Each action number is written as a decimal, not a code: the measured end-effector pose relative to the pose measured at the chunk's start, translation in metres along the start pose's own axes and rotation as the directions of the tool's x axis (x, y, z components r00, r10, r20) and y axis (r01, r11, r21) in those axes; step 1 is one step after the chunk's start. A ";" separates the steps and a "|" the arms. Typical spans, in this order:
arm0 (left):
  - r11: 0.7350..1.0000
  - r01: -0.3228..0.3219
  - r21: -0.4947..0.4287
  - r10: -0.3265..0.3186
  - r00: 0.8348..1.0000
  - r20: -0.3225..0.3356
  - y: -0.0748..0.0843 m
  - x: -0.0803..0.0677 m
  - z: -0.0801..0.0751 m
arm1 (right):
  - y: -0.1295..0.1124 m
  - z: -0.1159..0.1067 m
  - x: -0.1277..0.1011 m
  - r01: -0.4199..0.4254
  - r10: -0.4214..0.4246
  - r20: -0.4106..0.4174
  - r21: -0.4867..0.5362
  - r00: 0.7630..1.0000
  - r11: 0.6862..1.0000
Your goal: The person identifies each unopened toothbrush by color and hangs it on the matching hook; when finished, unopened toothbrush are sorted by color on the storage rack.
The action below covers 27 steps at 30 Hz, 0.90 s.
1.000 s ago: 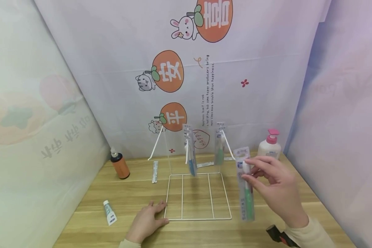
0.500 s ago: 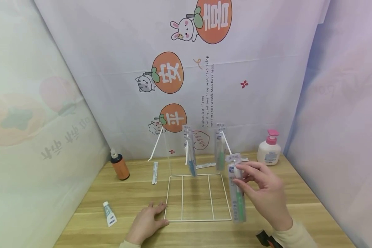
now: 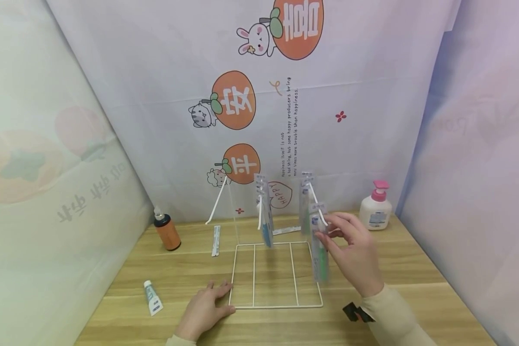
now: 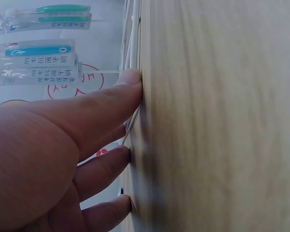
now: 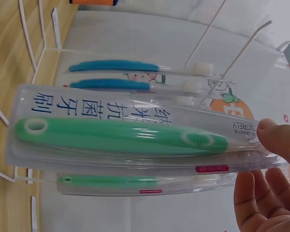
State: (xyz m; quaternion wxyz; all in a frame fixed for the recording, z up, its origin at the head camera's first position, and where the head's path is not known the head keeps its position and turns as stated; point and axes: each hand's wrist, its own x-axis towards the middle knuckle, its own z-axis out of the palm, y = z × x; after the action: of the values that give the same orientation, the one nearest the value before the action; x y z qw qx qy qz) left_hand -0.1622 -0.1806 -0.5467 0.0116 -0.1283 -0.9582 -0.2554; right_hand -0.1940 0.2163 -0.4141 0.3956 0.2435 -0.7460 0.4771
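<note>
My right hand pinches a packaged green toothbrush near its upper end, between thumb and fingers. The pack hangs upright, and its top overlaps the tip of the right hook of a white wire rack. Close up in the right wrist view, the green toothbrush lies in a clear blister. Farther back on that hook hangs another green toothbrush pack. Blue toothbrush packs hang on the middle hook. My left hand rests at the rack's front left corner, thumb on the wire, fingertips on the table.
The rack's left hook bears nothing. A toothpaste tube and an orange bottle are on the left. A white pump bottle stands back right. Thin paper strips lie around the rack. Printed cloth hangs behind.
My right hand has carried the green toothbrush pack left and slightly up, from the rack's right side to the right hook's tip. The left hand has stayed on the rack's corner.
</note>
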 end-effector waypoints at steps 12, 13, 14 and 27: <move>1.000 -0.010 0.003 0.010 1.000 -0.002 0.002 -0.001 -0.002 | 0.038 0.027 0.026 0.061 -0.065 -0.045 -0.073 0.997 0.995; 1.000 -0.009 0.003 0.009 1.000 -0.002 0.002 -0.001 -0.002 | 0.039 0.028 0.028 0.061 -0.065 -0.047 -0.079 0.997 0.995; 1.000 -0.008 0.003 0.008 1.000 -0.001 0.002 0.000 -0.002 | 0.041 0.030 0.030 0.058 -0.062 -0.049 -0.085 0.997 0.995; 1.000 0.011 -0.003 -0.011 1.000 0.013 0.002 0.000 -0.002 | 0.055 0.039 0.039 0.052 -0.059 -0.060 -0.106 0.996 0.993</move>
State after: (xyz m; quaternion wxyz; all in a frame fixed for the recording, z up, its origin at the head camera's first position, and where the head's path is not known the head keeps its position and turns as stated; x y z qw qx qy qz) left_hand -0.1619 -0.1803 -0.5437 0.0037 -0.1246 -0.9586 -0.2560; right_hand -0.2707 0.2049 -0.4199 0.4443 0.2280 -0.7499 0.4339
